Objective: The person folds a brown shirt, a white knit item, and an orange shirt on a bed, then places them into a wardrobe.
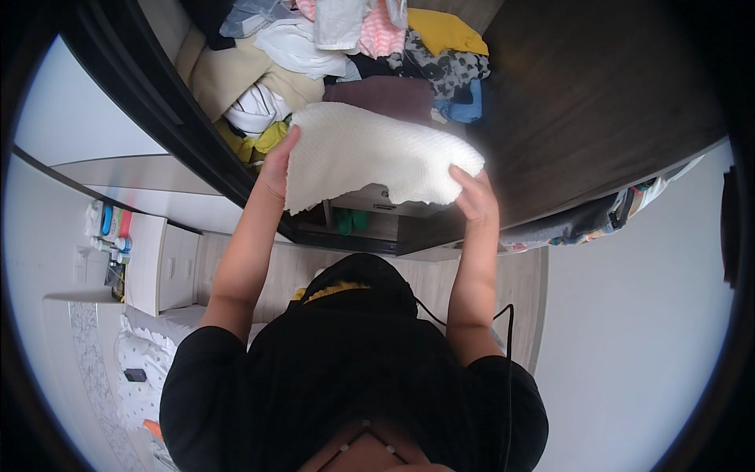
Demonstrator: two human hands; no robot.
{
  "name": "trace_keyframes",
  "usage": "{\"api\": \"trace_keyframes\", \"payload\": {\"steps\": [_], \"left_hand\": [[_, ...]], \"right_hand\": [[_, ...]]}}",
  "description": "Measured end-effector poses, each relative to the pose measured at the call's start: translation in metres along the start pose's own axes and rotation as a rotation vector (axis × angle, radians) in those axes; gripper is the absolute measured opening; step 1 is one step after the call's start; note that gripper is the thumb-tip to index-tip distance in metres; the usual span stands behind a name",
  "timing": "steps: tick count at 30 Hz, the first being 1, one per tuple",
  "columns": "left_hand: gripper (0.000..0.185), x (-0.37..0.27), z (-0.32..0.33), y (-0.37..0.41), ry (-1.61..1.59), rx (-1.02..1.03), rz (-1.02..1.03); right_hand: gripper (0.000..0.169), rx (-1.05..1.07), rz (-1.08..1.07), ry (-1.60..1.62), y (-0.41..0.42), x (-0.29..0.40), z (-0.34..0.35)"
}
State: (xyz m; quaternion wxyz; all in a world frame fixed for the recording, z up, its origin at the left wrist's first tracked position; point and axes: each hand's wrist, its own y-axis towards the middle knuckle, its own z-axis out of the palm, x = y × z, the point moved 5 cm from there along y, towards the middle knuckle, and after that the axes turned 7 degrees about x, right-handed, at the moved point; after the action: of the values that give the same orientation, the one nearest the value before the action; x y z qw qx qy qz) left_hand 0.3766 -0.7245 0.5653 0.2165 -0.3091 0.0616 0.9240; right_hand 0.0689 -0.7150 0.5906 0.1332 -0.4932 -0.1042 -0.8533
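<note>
A cream textured cloth (pixel 365 147) is stretched between my two hands in front of an open wardrobe. My left hand (pixel 280 162) grips its left edge, with the fingers hidden behind the fabric. My right hand (pixel 475 192) pinches the right end, thumb on top. The lower edge of the cloth hangs uneven. Beyond it lies a pile of clothes: a dark plum folded garment (pixel 380 97), a beige fleece piece (pixel 236 74), a white garment with dark lines (pixel 258 108) and a yellow-green one (pixel 268 140).
A mustard garment (pixel 445 32), a grey-black patterned one (pixel 448 68) and a blue item (pixel 463 106) lie at the right of the pile. A dark wardrobe panel (pixel 590 106) rises at the right. Green items (pixel 351 220) sit low inside. A white cabinet (pixel 159 265) stands left.
</note>
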Motion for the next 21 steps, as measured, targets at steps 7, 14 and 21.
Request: {"api": "trace_keyframes", "payload": {"steps": [7,14,21], "left_hand": [[0.025,-0.008,-0.003,0.009,0.537,-0.094,0.008],[0.020,-0.023,0.025,-0.008,1.289,-0.222,0.723],[0.024,-0.022,0.018,-0.005,0.606,-0.186,0.325]], "right_hand": [[0.040,-0.208,0.117,-0.614,-0.008,0.018,-0.005],[0.025,-0.496,-0.265,-0.601,-0.021,0.023,-0.032],[0.024,-0.413,-0.338,-0.373,-0.028,0.034,-0.012]]}}
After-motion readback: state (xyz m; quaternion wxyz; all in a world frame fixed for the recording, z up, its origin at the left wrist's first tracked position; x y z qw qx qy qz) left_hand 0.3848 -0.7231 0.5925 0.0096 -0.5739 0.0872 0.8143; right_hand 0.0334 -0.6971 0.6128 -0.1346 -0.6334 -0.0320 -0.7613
